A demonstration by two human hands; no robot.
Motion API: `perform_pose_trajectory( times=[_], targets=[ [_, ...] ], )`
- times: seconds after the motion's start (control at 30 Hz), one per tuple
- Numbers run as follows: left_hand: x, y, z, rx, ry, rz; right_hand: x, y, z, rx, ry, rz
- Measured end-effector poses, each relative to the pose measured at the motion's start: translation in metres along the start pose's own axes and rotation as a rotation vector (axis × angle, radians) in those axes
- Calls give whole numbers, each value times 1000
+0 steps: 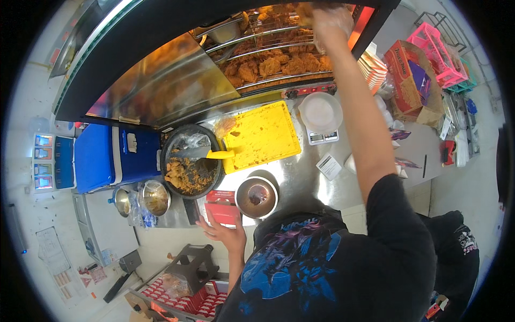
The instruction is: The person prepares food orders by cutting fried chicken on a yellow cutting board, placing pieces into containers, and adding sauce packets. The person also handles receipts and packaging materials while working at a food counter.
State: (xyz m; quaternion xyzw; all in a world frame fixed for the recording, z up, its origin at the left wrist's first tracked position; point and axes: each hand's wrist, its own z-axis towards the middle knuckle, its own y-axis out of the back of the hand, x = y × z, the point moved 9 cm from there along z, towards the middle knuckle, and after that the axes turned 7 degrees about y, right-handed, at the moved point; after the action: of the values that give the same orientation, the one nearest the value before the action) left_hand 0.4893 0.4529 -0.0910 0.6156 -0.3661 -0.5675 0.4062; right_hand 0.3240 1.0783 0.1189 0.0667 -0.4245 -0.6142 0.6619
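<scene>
My right hand (333,25), in a clear plastic glove, reaches into the lit glass food warmer near its upper right corner. It is blurred, and a brownish shape lies at its fingertips; whether it grips that shape is unclear. Below it, pieces of fried chicken (270,67) fill the wire racks (277,50). My left hand (225,234) hangs bare at the counter's front edge, fingers spread, with nothing in it. Just beyond its fingertips lies a red paper box (220,212). Beside that box stands a round bowl (257,197) with dark red sauce in the bottom.
A yellow cutting board (263,137) lies mid-counter. Left of it, a yellow-handled knife (219,154) rests across a black pan (164,177) holding crumbs and fried pieces. A white tub (321,112) sits on a digital scale (323,137). A blue cooler box (96,157) stands left; a person (452,249) is at right.
</scene>
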Motion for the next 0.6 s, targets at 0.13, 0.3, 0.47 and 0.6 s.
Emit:
perform_pose_trajectory(
  times=[0.13, 0.3, 0.47, 0.6],
  targets=[
    [16, -2, 2, -10, 26, 33, 38, 21, -98, -471, -352, 767],
    [37, -4, 5, -40, -47, -38, 54, -47, -237, -153, -593, 997],
    [30, -9, 23, -11, -50, -63, 51, -193, -371, 534, -764, 894],
    [27, 0, 36, -36, -84, -67, 65, -240, -376, 1030, -402, 527]
  ],
)
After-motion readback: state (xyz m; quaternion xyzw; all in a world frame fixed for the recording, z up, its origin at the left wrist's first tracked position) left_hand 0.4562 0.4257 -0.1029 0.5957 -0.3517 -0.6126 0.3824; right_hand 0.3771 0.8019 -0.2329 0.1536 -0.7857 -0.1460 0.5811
